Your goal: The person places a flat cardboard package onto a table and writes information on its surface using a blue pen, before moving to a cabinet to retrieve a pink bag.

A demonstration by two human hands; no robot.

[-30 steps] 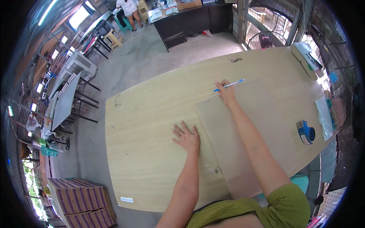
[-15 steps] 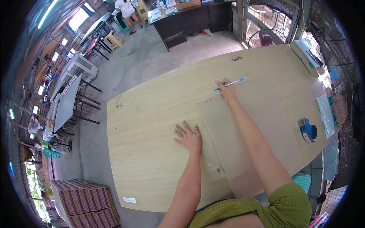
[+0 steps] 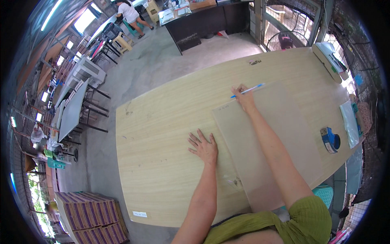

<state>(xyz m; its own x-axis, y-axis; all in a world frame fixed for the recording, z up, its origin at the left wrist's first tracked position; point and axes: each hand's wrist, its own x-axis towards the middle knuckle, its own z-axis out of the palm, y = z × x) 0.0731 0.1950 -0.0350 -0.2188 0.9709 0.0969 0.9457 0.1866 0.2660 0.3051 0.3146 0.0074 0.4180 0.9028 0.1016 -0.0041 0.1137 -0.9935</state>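
My left hand (image 3: 205,149) lies flat on the pale wooden table (image 3: 162,122), fingers spread, a little left of a large tan sheet (image 3: 284,130). My right hand (image 3: 244,99) is at the sheet's far edge, its fingers closed round a blue and white pen (image 3: 257,86). The pen lies slantwise in the grip, one end up to the right. Small handwritten marks (image 3: 223,108) show at the sheet's far left corner. Across the sheet stretches my right forearm, hiding part of it.
A blue tape roll or dispenser (image 3: 330,140) sits right of the sheet. Plastic packets (image 3: 350,122) lie at the right edge, a tray of papers (image 3: 328,61) at the far right corner. Stacked cartons (image 3: 91,215) stand on the floor at lower left. Another person (image 3: 129,14) is far off.
Both hands keep nearly the same place and hold; the whole view has shifted slightly. In the distance the other person has leaned or moved to the left.
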